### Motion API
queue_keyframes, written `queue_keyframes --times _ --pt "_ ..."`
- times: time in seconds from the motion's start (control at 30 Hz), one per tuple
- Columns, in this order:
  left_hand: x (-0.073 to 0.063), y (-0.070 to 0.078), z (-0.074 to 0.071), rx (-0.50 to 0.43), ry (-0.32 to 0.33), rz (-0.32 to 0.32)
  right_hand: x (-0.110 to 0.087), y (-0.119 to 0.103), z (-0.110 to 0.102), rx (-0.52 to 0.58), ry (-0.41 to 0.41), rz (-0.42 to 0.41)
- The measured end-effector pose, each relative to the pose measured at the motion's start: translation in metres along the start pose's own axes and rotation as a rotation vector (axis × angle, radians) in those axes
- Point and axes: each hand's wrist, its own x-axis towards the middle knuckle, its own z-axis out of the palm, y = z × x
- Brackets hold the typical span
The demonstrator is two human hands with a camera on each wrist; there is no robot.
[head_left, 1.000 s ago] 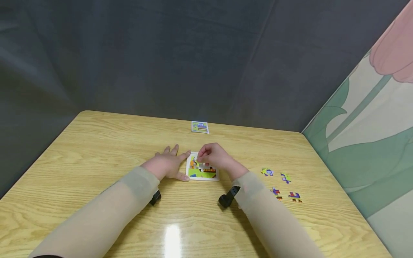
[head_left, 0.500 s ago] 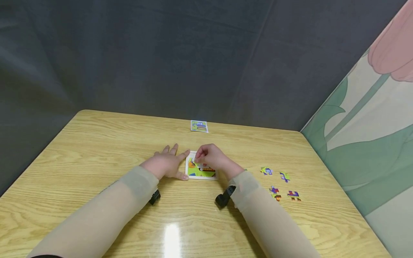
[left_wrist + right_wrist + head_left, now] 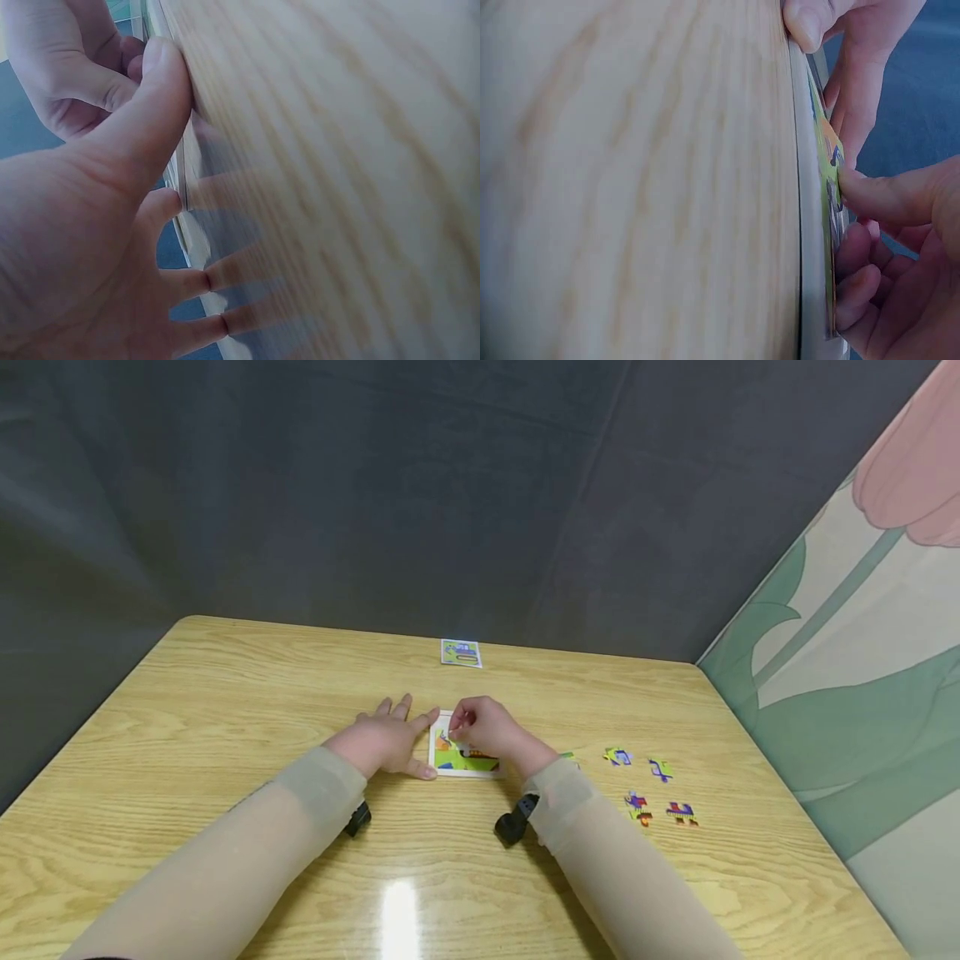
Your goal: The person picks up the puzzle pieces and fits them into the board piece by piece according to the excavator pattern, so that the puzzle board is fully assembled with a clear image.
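Observation:
A small jigsaw puzzle in a white frame (image 3: pixel 432 752) lies flat on the wooden table. Its visible part shows green, orange and dark red print. My left hand (image 3: pixel 384 745) rests with fingers spread, its thumb and index finger touching the frame's left side. Over the puzzle's upper part, my right hand (image 3: pixel 489 729) pinches a puzzle piece between thumb and fingers; the piece is mostly hidden. In the right wrist view, the right thumb (image 3: pixel 877 196) presses near an orange and green printed area of the puzzle (image 3: pixel 826 139). The right hand covers the puzzle's upper right.
Loose puzzle pieces lie to the right: a yellow-green one (image 3: pixel 618 757), another (image 3: pixel 661 769), a purple-red one (image 3: pixel 637 807) and a striped one (image 3: pixel 682 812). A green piece (image 3: pixel 568 756) shows beside the right wrist. A printed picture card (image 3: pixel 461 652) lies near the far edge.
My right hand has shifted slightly left over the puzzle, still pinching. A green piece beside the right wrist has come into sight. The left hand stays on the frame.

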Motion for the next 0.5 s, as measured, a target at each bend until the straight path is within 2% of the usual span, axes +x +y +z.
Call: queue_keyframes --times 0.17,0.5 --pt "0.001 -0.003 0.001 -0.001 0.005 0.003 -0.002 -0.006 0.003 -0.05 -0.018 0.011" --pt "-0.002 0.0 -0.001 -0.017 0.004 0.011 -0.006 -0.013 0.003 -0.061 -0.015 0.077"
